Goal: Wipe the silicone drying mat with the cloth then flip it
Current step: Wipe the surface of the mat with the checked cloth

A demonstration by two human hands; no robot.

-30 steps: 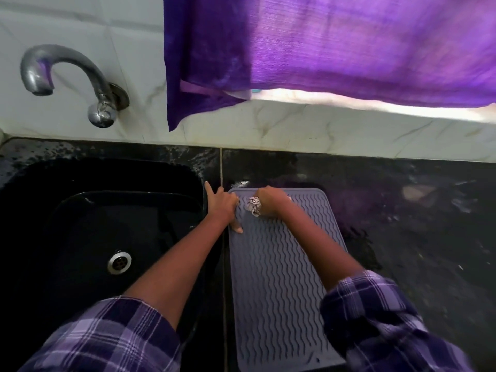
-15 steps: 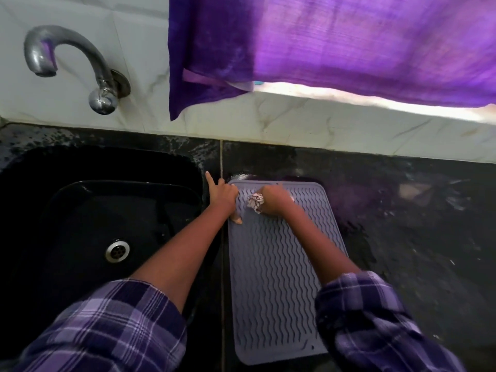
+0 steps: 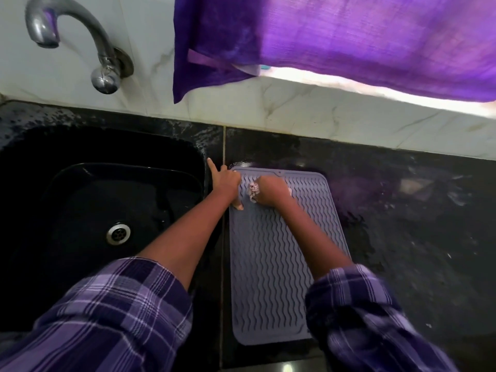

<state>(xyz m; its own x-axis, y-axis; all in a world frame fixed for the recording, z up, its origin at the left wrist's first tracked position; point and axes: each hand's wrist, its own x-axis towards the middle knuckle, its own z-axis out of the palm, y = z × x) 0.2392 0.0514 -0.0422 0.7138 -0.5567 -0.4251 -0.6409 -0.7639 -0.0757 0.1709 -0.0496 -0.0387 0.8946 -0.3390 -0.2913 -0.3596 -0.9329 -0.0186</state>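
A grey silicone drying mat (image 3: 271, 277) with wavy ridges lies flat on the black counter, just right of the sink. My right hand (image 3: 269, 190) is closed on a small crumpled white patterned cloth (image 3: 253, 191) and presses it onto the mat near its far left corner. My left hand (image 3: 226, 183) rests on the mat's far left edge, thumb down on the mat, index finger pointing away. Most of the cloth is hidden under my right hand.
A black sink (image 3: 107, 218) with a metal drain (image 3: 118, 233) lies to the left, a chrome tap (image 3: 80, 41) above it on the tiled wall. A purple curtain (image 3: 335, 38) hangs over the back wall. The black counter (image 3: 416, 237) right of the mat looks wet.
Both hands stay at the mat's far left corner with the cloth; the right hand has shifted only slightly. The camera has tilted down and nearer, showing the mat's near edge.
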